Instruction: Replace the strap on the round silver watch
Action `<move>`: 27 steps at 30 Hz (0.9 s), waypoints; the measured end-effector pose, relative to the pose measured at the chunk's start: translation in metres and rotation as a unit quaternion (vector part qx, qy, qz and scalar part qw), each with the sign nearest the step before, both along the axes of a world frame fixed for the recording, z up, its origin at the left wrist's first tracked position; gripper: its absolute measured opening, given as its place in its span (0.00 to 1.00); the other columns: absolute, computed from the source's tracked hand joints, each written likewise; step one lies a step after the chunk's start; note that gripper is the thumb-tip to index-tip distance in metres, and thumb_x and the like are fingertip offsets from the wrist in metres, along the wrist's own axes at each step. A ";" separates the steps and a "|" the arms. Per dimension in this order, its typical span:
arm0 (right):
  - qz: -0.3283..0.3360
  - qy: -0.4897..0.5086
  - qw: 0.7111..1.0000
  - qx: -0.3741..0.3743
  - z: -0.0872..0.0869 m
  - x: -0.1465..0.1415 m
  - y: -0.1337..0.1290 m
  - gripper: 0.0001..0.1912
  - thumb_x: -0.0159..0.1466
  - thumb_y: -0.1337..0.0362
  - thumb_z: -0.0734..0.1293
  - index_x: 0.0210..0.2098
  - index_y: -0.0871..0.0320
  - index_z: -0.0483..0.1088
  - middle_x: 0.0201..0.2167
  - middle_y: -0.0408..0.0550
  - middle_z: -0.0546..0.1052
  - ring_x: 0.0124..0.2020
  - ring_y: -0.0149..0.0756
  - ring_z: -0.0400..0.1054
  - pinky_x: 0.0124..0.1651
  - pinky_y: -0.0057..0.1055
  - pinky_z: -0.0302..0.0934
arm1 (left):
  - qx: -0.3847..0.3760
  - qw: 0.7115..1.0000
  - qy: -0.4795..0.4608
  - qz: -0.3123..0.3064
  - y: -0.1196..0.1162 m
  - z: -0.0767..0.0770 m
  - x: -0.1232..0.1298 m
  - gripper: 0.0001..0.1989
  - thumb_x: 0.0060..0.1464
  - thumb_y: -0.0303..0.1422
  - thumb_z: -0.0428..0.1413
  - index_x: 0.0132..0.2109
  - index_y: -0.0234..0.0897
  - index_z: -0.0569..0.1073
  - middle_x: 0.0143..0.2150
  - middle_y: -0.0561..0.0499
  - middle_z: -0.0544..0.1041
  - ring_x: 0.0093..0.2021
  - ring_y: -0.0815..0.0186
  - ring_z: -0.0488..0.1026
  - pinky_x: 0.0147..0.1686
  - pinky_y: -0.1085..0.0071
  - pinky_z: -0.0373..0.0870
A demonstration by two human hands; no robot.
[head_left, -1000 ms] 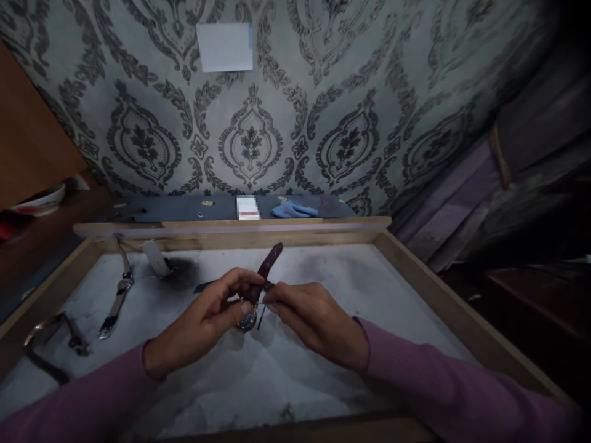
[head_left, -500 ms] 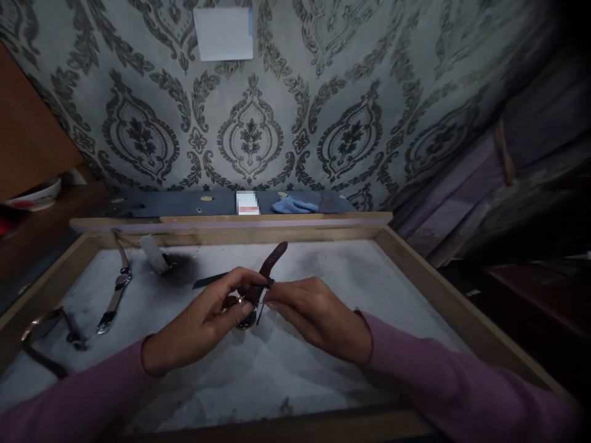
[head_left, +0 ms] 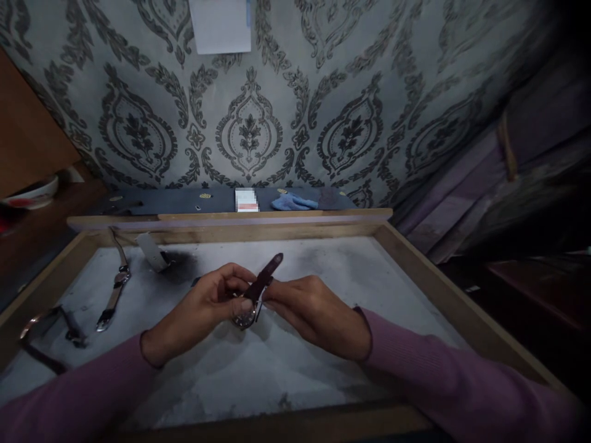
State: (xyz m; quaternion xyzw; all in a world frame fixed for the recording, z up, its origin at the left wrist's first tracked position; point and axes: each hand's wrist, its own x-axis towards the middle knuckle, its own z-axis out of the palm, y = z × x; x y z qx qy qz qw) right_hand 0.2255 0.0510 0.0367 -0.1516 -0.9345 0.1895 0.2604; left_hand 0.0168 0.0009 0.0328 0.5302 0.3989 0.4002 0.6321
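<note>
A wristwatch with a dark round face [head_left: 244, 312] and a dark red-brown strap [head_left: 264, 277] is held over the middle of the white tray surface. My left hand [head_left: 198, 311] grips the watch, its thumb over the edge of the case. At the right side of the strap my right hand [head_left: 314, 314] is closed in a pinch beside a thin dark piece that points down past the watch; whether the fingers hold this piece or the strap is too small to tell.
A wooden-rimmed tray [head_left: 425, 283] surrounds the hands. On its left lie a watch [head_left: 120, 280], a pale strap [head_left: 151, 251] and a curved brown strap [head_left: 39, 357]. Behind the rim are a blue cloth [head_left: 294, 202] and a small blurred box [head_left: 247, 200].
The watch has tilted so its face shows more, and the strap's free end has dropped slightly. My left fingers have shifted back from the strap. My right hand stays beside it.
</note>
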 end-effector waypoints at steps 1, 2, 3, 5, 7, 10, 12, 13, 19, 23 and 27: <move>0.000 0.001 1.000 -0.009 -0.001 0.000 0.000 0.12 0.72 0.67 0.56 0.43 0.64 0.69 0.29 0.50 0.78 0.26 0.33 0.72 0.28 0.26 0.62 | -0.005 1.000 -0.013 -0.004 0.000 -0.001 0.000 0.11 0.56 0.31 0.59 0.46 0.35 0.68 0.35 0.52 0.72 0.33 0.70 0.68 0.33 0.73 0.65; 0.001 0.001 1.000 -0.017 -0.001 0.000 0.000 0.12 0.72 0.67 0.56 0.43 0.63 0.69 0.31 0.50 0.79 0.27 0.32 0.73 0.29 0.26 0.62 | -0.009 1.000 -0.024 -0.009 0.000 -0.002 0.000 0.11 0.57 0.32 0.58 0.46 0.35 0.68 0.35 0.52 0.72 0.32 0.70 0.68 0.33 0.73 0.66; 0.004 0.002 1.000 -0.022 -0.002 0.000 0.000 0.12 0.72 0.67 0.56 0.43 0.62 0.69 0.31 0.50 0.79 0.28 0.32 0.73 0.30 0.26 0.63 | -0.014 0.999 -0.032 -0.015 0.000 -0.002 0.001 0.11 0.58 0.32 0.57 0.47 0.36 0.68 0.36 0.52 0.71 0.32 0.70 0.68 0.32 0.72 0.67; 0.009 0.003 1.000 -0.025 -0.002 0.000 0.001 0.12 0.72 0.67 0.55 0.43 0.60 0.70 0.32 0.49 0.79 0.29 0.31 0.73 0.31 0.25 0.64 | -0.020 0.999 -0.039 -0.025 -0.001 -0.001 0.001 0.11 0.60 0.34 0.56 0.48 0.38 0.67 0.36 0.53 0.69 0.32 0.69 0.67 0.30 0.72 0.69; 0.002 0.007 1.000 -0.016 -0.001 -0.001 0.001 0.12 0.73 0.67 0.55 0.42 0.59 0.69 0.31 0.47 0.78 0.30 0.30 0.72 0.32 0.25 0.64 | -0.016 0.999 -0.029 -0.024 -0.002 0.001 0.001 0.10 0.61 0.35 0.54 0.49 0.39 0.67 0.35 0.53 0.67 0.30 0.70 0.65 0.27 0.74 0.67; -0.041 0.024 0.999 0.022 0.002 -0.003 0.000 0.13 0.72 0.67 0.55 0.38 0.60 0.68 0.29 0.48 0.74 0.30 0.32 0.70 0.32 0.26 0.63 | -0.013 1.000 -0.010 -0.014 -0.003 0.004 -0.001 0.09 0.64 0.37 0.51 0.49 0.39 0.68 0.34 0.54 0.65 0.29 0.72 0.60 0.24 0.78 0.60; -0.082 0.048 0.993 0.065 0.005 -0.004 -0.001 0.12 0.71 0.68 0.56 0.34 0.60 0.67 0.32 0.51 0.73 0.33 0.35 0.68 0.35 0.30 0.64 | -0.022 1.000 -0.006 -0.022 -0.003 0.004 -0.002 0.10 0.63 0.37 0.52 0.50 0.40 0.68 0.36 0.54 0.65 0.31 0.71 0.60 0.25 0.78 0.58; -0.096 0.058 0.990 0.082 0.007 -0.005 -0.002 0.11 0.71 0.68 0.56 0.32 0.60 0.66 0.35 0.53 0.73 0.36 0.37 0.68 0.37 0.32 0.64 | -0.023 0.999 -0.005 -0.030 -0.003 0.004 -0.002 0.12 0.61 0.36 0.55 0.50 0.41 0.67 0.38 0.53 0.66 0.33 0.71 0.61 0.27 0.77 0.58; -0.043 0.025 0.999 -0.020 0.000 -0.005 -0.003 0.09 0.70 0.69 0.54 0.35 0.58 0.62 0.32 0.49 0.74 0.31 0.34 0.67 0.34 0.30 0.62 | 0.024 0.998 0.040 -0.043 -0.003 0.004 0.000 0.16 0.54 0.27 0.59 0.48 0.41 0.64 0.37 0.56 0.64 0.37 0.69 0.61 0.36 0.72 0.60; -0.044 -0.003 0.990 -0.131 -0.006 -0.005 -0.004 0.09 0.70 0.67 0.54 0.34 0.57 0.60 0.25 0.42 0.70 0.22 0.28 0.63 0.27 0.25 0.56 | 0.070 0.988 0.137 -0.012 -0.005 0.011 0.000 0.07 0.61 0.31 0.51 0.47 0.41 0.64 0.35 0.55 0.64 0.34 0.68 0.60 0.34 0.71 0.60; -0.078 0.026 0.985 -0.154 -0.004 -0.006 -0.006 0.10 0.71 0.65 0.54 0.33 0.56 0.60 0.22 0.39 0.66 0.20 0.27 0.59 0.26 0.25 0.53 | 0.134 0.961 0.243 -0.003 -0.006 0.012 0.001 0.09 0.66 0.36 0.44 0.47 0.39 0.66 0.37 0.52 0.69 0.34 0.67 0.64 0.32 0.70 0.60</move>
